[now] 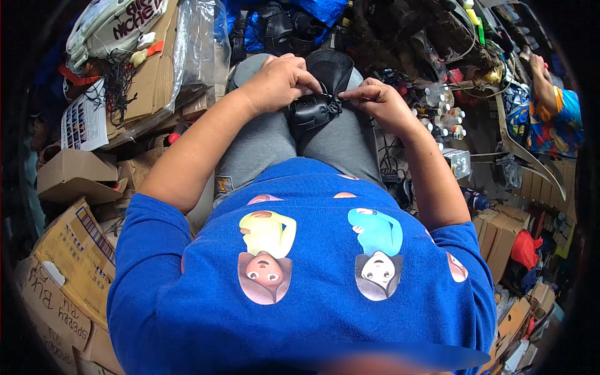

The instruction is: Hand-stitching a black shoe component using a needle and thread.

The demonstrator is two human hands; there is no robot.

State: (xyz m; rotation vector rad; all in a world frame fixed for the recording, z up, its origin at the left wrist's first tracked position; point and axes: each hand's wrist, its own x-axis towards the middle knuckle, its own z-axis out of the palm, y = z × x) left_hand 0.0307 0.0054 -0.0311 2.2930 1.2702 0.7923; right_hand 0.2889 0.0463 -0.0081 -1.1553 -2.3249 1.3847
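Observation:
A black leather shoe (pixel 315 112) lies across my lap, its rounded toe toward me and its dark opening (pixel 331 67) facing away. Near the middle of the shoe, a small bunch of black lace (pixel 335 107) stands out. My left hand (pixel 284 80) is closed at the shoe's left side, thumb and forefinger meeting over its upper; what they pinch is too small to make out. From the right, my right hand (pixel 380 105) pinches thumb and forefinger together at the lace. Both forearms rest close to my grey-clad thighs (pixel 256 147).
Flattened cardboard (pixel 150 81) and clear plastic (pixel 199 56) are stacked to the left, above open boxes (pixel 75 178). Small bottles (pixel 445 115) crowd the floor at right. More black shoes (pixel 287 28) lie ahead on blue plastic. Another person's arm (pixel 545 87) shows at far right.

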